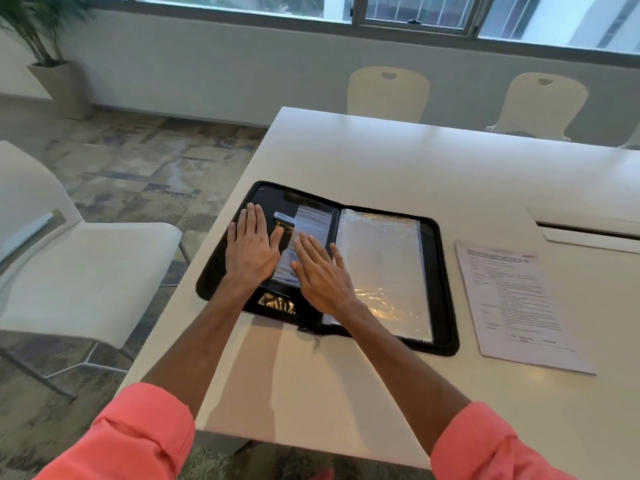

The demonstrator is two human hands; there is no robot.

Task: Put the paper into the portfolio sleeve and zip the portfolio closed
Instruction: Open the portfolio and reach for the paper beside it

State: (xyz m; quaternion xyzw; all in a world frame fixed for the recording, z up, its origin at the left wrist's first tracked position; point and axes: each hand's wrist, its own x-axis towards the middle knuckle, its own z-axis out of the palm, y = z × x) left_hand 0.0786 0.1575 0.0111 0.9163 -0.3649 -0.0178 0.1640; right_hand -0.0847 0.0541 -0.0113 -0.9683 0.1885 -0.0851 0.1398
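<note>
While both sets of fingers lie straight and loose, I see neither hand gripping anything. The left fingers (255, 220) rest flat, close together, on the black inner panel of the portfolio (446, 306), pointing toward 12 o'clock. The right fingers (311, 249) are slightly spread and lie across the pale pockets just beside the spine, pointing toward 11 o'clock. My left hand (251, 252) and right hand (320, 273) sit side by side, palms down, thumbs near each other but apart.

The portfolio lies open and flat on the white table (381, 157), near its corner. The clear sleeve (381, 265) fills the half at 3 o'clock of my hands, shiny and wrinkled. The zip pull (317, 341) hangs off the portfolio's 6 o'clock edge, at the spine, onto the tabletop.

The paper (516, 303), a printed sheet, lies flat on the table at 3 o'clock of the portfolio, just beside it and not touching. Rolled pink sleeves (138, 441) cover my arms above the forearms.

A white chair (86, 271) stands at 9 o'clock of the table, two cream chairs (388, 95) at 12 to 1 o'clock beyond it, and a potted plant (52, 64) at 10 o'clock by the wall.
</note>
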